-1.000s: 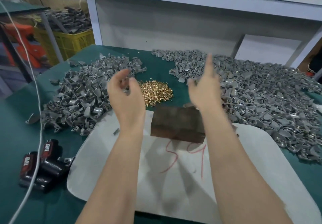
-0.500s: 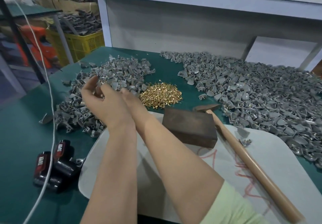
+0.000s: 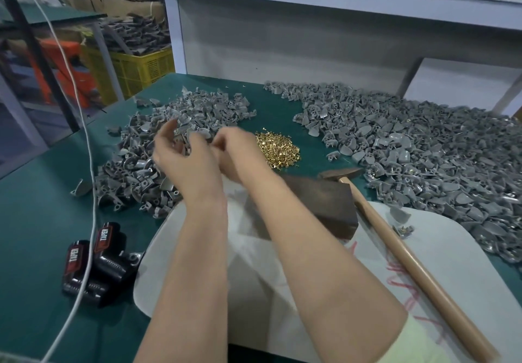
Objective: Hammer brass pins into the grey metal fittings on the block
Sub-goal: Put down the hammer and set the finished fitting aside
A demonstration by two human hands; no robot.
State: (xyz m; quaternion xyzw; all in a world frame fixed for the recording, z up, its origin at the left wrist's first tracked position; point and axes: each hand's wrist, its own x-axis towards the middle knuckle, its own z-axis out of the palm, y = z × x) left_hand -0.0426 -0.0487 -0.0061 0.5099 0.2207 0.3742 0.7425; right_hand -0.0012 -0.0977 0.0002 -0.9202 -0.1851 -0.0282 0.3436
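Brass pins [image 3: 278, 150] lie in a small loose heap on the green desk [image 3: 34, 207], between two large spreads of grey metal fittings, one on the left [image 3: 132, 170] and one on the right [image 3: 423, 159]. The dark block [image 3: 319, 201] sits nearer the person on a white mat [image 3: 466, 249], and its visible top carries no fitting. A wooden-handled hammer [image 3: 395, 244] lies unheld on the mat, its head just beside the block's far corner. Both hands are raised together over the inner edge of the left pile. The left hand [image 3: 183, 162] has its fingers curled loosely, apparently around a grey fitting, though motion blur prevents confirmation. The right hand [image 3: 237, 151] is pinched close against the left; whether it holds anything cannot be determined. Judged stage: a fitting is being selected, with pin placement and hammering not yet begun. Principal risks follow. A fitting set crooked on the block could skid under the blow, bending the pin or sending it off the desk. The pin heap is loose and close to the forearms, so a careless sweep could scatter pins into the grey piles. Fingers steadying a pin would be exposed to a mis-struck hammer. Two black battery packs [image 3: 93, 264] and a white cable [image 3: 84, 165] occupy the left edge of the desk, where a snagged elbow could drag them.
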